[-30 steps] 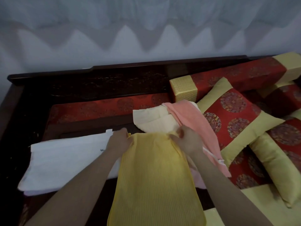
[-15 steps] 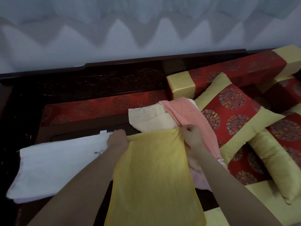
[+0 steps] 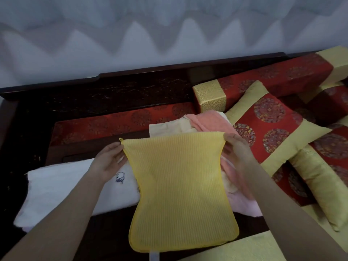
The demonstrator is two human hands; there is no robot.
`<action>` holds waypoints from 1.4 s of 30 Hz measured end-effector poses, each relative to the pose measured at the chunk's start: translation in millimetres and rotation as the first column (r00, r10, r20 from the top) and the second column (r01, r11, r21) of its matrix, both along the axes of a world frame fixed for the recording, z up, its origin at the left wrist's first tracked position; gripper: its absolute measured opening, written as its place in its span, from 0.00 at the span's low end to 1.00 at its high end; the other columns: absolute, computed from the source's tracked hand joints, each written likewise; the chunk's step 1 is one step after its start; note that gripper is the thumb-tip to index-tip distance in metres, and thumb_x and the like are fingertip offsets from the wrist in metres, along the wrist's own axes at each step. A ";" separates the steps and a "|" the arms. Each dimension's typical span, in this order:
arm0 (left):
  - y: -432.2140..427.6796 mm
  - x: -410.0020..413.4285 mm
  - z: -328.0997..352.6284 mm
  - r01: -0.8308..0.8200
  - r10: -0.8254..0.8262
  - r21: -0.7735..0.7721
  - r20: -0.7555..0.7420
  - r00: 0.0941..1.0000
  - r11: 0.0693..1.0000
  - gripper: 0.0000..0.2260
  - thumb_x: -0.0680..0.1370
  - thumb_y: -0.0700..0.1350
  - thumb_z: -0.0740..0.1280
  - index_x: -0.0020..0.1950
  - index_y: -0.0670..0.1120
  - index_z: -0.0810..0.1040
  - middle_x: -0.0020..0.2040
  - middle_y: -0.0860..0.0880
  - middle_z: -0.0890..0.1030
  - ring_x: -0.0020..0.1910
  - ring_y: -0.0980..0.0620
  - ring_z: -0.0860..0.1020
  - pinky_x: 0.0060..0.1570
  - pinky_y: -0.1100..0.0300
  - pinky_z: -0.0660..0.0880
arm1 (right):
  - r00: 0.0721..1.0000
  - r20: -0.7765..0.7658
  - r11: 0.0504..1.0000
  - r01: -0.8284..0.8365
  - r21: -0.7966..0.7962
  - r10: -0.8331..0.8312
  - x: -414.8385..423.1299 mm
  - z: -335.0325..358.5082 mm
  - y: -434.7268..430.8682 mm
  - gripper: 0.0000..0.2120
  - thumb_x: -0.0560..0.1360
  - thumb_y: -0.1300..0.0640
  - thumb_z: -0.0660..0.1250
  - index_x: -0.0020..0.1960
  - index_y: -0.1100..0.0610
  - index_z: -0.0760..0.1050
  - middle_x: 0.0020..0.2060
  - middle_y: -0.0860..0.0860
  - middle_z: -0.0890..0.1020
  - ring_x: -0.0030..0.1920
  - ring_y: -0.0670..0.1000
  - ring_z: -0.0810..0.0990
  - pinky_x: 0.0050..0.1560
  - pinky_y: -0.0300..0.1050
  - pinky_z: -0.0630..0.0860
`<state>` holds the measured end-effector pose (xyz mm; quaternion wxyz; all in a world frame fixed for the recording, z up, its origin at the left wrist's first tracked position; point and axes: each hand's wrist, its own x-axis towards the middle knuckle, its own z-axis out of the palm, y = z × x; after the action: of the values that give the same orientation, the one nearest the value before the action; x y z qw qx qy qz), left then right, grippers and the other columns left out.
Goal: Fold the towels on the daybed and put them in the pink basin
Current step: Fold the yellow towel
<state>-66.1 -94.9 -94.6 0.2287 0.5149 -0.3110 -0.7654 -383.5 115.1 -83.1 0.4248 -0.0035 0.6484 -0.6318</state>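
Daybed (image 3: 116, 87): a dark carved wooden frame that runs beyond the fingertips of both hands and under everything else.
Cushions (image 3: 267, 129): red and gold, piled to the right of the right-hand fingers. The nearest one sits close beside them.
White towel (image 3: 62, 187): lies spread out below and to the left of the left-hand fingers.
Yellow towel (image 3: 178, 185): held up over the daybed, its top edge stretched from one set of fingers to the other. The rest hangs toward the person.
Handling: it looks light, soft and limp. The ribbed weave draws in at the middle, so it probably stretches. The corners are the best hold, and the two top ones are already held.
Pink towel (image 3: 205, 123) and cream towel (image 3: 167, 129): crumpled just beyond the fingers, partly hidden behind the yellow top edge.
Left hand (image 3: 108, 159): thumb and fingers are pinched together on the top left corner.
Right hand (image 3: 238, 149): slightly blurred, with thumb and fingers clamped on the top right corner.
Loop (image 3: 120, 139): a small hanging loop just above the left fingertips.
Pink basin: not in view.
In the way: the heap beyond the fingers and the white towel below take up the surface, so flat room for folding looks scarce.
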 end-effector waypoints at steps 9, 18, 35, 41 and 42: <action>64.9 54.8 64.3 0.342 -0.342 -0.251 0.046 0.939 0.905 0.22 0.70 0.42 0.69 0.64 0.52 0.77 0.44 0.50 0.81 0.48 0.53 0.79 0.58 0.57 0.71 | 0.958 -0.236 0.975 -0.195 -0.110 0.165 25.7 37.6 97.6 0.11 0.62 0.56 0.74 0.44 0.52 0.81 0.32 0.49 0.76 0.35 0.45 0.75 0.42 0.35 0.76; 146.6 113.4 1.8 0.770 -0.608 -0.263 0.489 0.625 0.581 0.12 0.65 0.40 0.72 0.46 0.54 0.82 0.42 0.51 0.83 0.39 0.58 0.78 0.43 0.65 0.73 | 0.572 -0.506 0.763 -0.501 0.408 0.646 68.5 -11.8 184.7 0.23 0.67 0.77 0.67 0.39 0.48 0.84 0.37 0.46 0.83 0.37 0.44 0.80 0.41 0.31 0.74; 160.1 65.9 -24.7 0.439 -0.218 -0.200 0.648 0.730 0.876 0.21 0.67 0.48 0.78 0.54 0.44 0.74 0.50 0.46 0.79 0.52 0.47 0.78 0.50 0.55 0.74 | 0.729 -0.417 0.764 -0.224 0.606 0.544 111.4 -44.5 160.8 0.20 0.67 0.45 0.75 0.50 0.55 0.73 0.43 0.46 0.79 0.45 0.49 0.79 0.39 0.37 0.71; 171.4 31.0 -12.2 0.393 -0.367 0.045 0.468 0.804 0.919 0.26 0.72 0.51 0.72 0.66 0.44 0.71 0.51 0.49 0.77 0.51 0.49 0.75 0.53 0.53 0.70 | 0.880 -0.252 0.713 -0.130 0.689 0.404 131.5 -49.4 144.3 0.29 0.66 0.52 0.76 0.62 0.60 0.69 0.49 0.51 0.75 0.49 0.52 0.73 0.49 0.47 0.72; 174.7 27.0 -6.9 0.436 -0.382 -0.009 0.466 0.798 0.900 0.23 0.74 0.51 0.70 0.67 0.45 0.71 0.53 0.50 0.77 0.54 0.48 0.76 0.55 0.54 0.69 | 0.886 -0.240 0.712 -0.131 0.690 0.396 131.7 -48.3 143.7 0.30 0.65 0.53 0.77 0.62 0.60 0.69 0.49 0.51 0.75 0.49 0.52 0.73 0.50 0.47 0.72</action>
<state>-39.1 79.8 -101.4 0.0081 0.5852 -0.5033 -0.6358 -251.8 258.8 -131.5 0.3555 -0.0677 0.8884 -0.2823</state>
